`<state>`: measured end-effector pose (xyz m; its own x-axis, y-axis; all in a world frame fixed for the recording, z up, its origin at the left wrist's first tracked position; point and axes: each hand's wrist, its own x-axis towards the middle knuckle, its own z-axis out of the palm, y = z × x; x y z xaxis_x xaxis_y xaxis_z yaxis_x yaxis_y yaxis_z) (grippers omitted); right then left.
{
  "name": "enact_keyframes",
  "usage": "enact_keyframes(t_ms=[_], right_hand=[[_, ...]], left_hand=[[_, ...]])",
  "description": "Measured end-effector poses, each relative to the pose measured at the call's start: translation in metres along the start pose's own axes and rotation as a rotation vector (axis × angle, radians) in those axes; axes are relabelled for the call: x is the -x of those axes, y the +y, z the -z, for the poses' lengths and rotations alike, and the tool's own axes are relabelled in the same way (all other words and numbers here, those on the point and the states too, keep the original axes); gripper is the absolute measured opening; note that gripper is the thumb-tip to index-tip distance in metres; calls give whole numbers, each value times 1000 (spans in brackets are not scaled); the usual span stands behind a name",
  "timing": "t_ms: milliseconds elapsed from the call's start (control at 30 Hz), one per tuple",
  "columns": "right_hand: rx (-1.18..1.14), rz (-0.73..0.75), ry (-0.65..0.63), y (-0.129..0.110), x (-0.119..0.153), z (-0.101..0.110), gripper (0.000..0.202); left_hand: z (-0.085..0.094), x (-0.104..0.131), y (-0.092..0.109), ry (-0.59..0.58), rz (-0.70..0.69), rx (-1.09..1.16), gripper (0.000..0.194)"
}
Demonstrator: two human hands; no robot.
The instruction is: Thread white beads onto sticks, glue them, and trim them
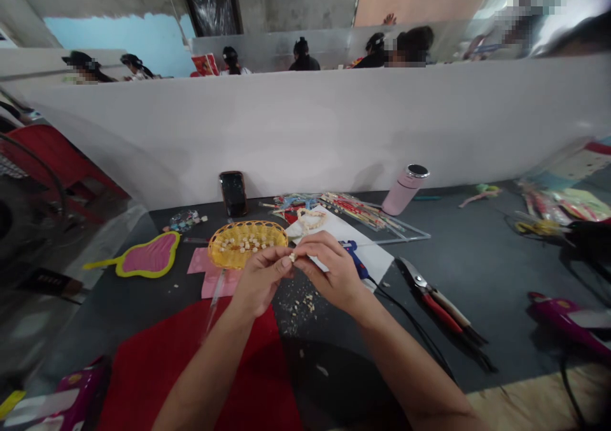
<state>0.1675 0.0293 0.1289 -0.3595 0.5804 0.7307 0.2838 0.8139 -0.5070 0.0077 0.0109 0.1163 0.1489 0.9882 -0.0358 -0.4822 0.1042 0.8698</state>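
Over the middle of the dark table my two hands meet at the fingertips around a small cream-coloured piece [293, 258]. My left hand [265, 278] pinches it from the left, thumb and forefinger together. From the right, my right hand [329, 268] has its fingertips closed on the same piece. Just behind my left hand is a yellow woven basket [229, 262] with several pale pieces inside. Crumbs and small chips [305, 305] lie on the table below my hands. A blue glue gun [356, 259] rests on white paper [379, 259] behind my right hand.
Red-handled shears [439, 310] lie at the right, near a purple tool [568, 319]. A phone [233, 193] and a pink bottle [403, 190] stand by the white partition [305, 125]. Red cloth [157, 367] covers the front left. A pink paddle [149, 256] lies left; people sit beyond.
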Motion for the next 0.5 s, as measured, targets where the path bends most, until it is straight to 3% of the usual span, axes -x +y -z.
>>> enact_keyframes(t_ms=[133, 500], right_hand=[[70, 38, -2, 3, 0, 0, 14], [17, 78, -11, 4, -1, -1, 17]], left_hand=[[1, 0, 2, 62, -58, -113, 16], [6, 2, 3, -31, -49, -162, 14]])
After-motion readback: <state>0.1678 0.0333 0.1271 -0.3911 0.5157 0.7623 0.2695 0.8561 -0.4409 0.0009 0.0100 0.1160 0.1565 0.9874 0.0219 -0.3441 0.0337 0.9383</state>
